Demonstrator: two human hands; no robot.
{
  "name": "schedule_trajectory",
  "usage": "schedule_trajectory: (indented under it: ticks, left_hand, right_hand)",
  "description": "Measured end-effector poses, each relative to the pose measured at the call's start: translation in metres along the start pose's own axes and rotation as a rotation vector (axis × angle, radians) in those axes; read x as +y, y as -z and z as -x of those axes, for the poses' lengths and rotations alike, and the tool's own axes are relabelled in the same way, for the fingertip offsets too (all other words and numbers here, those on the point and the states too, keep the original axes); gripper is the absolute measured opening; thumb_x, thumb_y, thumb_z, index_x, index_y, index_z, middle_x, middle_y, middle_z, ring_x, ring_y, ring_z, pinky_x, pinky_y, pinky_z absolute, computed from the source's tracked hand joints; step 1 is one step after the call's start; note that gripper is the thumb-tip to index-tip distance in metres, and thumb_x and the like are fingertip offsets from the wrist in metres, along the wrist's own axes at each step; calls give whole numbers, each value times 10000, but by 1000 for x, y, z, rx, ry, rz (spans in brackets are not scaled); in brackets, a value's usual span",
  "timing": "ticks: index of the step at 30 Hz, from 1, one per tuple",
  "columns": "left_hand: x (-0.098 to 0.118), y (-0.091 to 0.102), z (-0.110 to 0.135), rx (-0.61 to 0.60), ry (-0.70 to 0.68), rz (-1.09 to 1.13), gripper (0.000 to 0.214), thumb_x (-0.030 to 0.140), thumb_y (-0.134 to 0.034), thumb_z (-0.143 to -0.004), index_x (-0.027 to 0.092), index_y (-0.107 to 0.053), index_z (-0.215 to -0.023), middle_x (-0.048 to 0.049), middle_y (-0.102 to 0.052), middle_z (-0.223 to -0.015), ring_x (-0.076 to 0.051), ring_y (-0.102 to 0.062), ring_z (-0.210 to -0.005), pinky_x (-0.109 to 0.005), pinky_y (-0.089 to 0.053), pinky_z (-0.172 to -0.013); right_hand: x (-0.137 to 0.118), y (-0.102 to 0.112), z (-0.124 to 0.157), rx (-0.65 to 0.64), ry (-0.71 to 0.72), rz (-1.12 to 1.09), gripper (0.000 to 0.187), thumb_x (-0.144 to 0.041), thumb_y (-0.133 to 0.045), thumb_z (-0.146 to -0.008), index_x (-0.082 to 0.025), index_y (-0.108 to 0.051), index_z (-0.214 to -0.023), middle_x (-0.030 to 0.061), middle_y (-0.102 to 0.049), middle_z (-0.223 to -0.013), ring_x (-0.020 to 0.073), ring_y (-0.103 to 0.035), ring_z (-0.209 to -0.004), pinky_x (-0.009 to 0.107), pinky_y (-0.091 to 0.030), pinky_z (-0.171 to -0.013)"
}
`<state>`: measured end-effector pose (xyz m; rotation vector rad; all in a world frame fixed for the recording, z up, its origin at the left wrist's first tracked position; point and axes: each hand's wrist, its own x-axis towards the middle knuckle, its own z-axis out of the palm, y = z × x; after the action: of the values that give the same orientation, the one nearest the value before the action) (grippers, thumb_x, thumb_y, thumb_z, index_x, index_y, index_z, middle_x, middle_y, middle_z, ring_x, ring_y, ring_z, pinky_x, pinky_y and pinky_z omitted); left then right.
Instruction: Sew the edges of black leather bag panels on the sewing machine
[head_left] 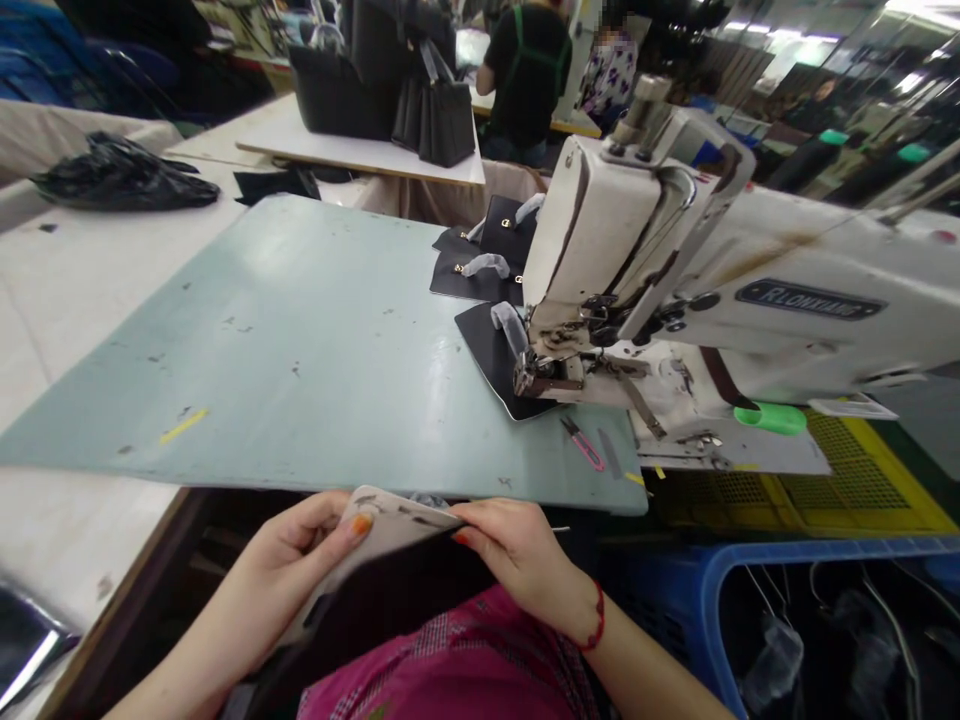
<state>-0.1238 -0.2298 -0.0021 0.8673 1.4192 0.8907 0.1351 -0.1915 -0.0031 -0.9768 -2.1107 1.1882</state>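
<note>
Close to my body, at the table's front edge, a bag panel with a pale underside and dark marks is held up in both hands. My left hand pinches its left corner between thumb and fingers. At the opposite end, my right hand grips the edge, thumb below. A dark piece hangs beneath it over my lap; whether it is joined to the panel, I cannot tell. Several black panels with wrapped handles and gold rings lie beside the sewing machine. One black panel sits partly under the machine's arm.
The pale green mat covers much of the table. Pink thread snips lie near its right front corner. A blue crate stands at my right, by a yellow crate. Black bags and a person are beyond.
</note>
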Motion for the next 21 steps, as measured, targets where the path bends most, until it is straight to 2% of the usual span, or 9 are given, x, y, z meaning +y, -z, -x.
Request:
schedule_trajectory:
  ticks: [2,3,6,8,10,13,15,21]
  left_hand:
    - [-3,-2,0,-18,-83,45,374,416,-716,-807,239,-580,-1106,-22,-704,-848,-157,-650,-640,-211,-517,-548]
    - [-4,-1,1,-2,-146,40,379,395,-708,-819,263,-551,-1138,-18,-709,-892,-146,-653,-647,-198,-516,-549]
    - [-4,3,6,17,-290,-125,200,373,-658,-860,254,-628,-1017,-25,-717,-944,-161,-685,-786,-200,-550,-686]
    - [-5,5,10,-29,-321,-232,213,407,-577,-903,237,-685,-972,-48,-718,-1008,-207,-682,-951,-248,-549,-840]
    - [-6,3,12,-51,-343,-301,244,423,-581,-895,235,-698,-997,-54,-713,-1070,-230,-668,-1020,-275,-533,-907]
    - [-10,-5,12,2,-372,-383,177,381,-658,-852,222,-692,-923,-36,-716,-1000,-191,-672,-909,-230,-542,-827]
    - [-11,-11,10,51,-379,-383,167,369,-639,-870,207,-678,-861,-28,-707,-928,-164,-653,-824,-203,-536,-749]
    - [-4,-24,10,90,-319,-268,232,403,-617,-882,193,-625,-786,-13,-669,-804,-143,-625,-714,-178,-509,-625]
  right_hand:
    - [2,-1,1,44,-46,-5,311,-354,-475,-1006,-179,-702,-1126,74,-753,-1035,164,-704,-901,256,-512,-796]
    - [4,0,0,64,-70,-12,311,-352,-477,-1006,-176,-711,-1110,72,-758,-1020,162,-710,-884,251,-515,-782]
    - [6,5,-1,108,-95,-16,290,-337,-499,-997,-180,-725,-1090,66,-763,-1010,161,-717,-867,251,-522,-774]
    - [6,8,-1,129,-87,6,280,-326,-511,-991,-181,-725,-1101,66,-765,-1005,164,-719,-858,254,-525,-764]
    - [6,9,0,137,-73,38,285,-323,-511,-992,-180,-720,-1124,68,-766,-997,163,-719,-843,253,-528,-747]
    - [6,9,3,101,-2,73,315,-338,-483,-1004,-189,-695,-1184,76,-758,-1041,158,-716,-848,255,-537,-752]
    - [5,10,5,68,55,89,332,-340,-464,-1011,-195,-668,-1228,82,-748,-1078,156,-711,-863,261,-537,-767]
    - [-2,15,8,80,69,136,337,-371,-460,-1011,-172,-691,-1154,69,-750,-906,145,-678,-758,244,-502,-706]
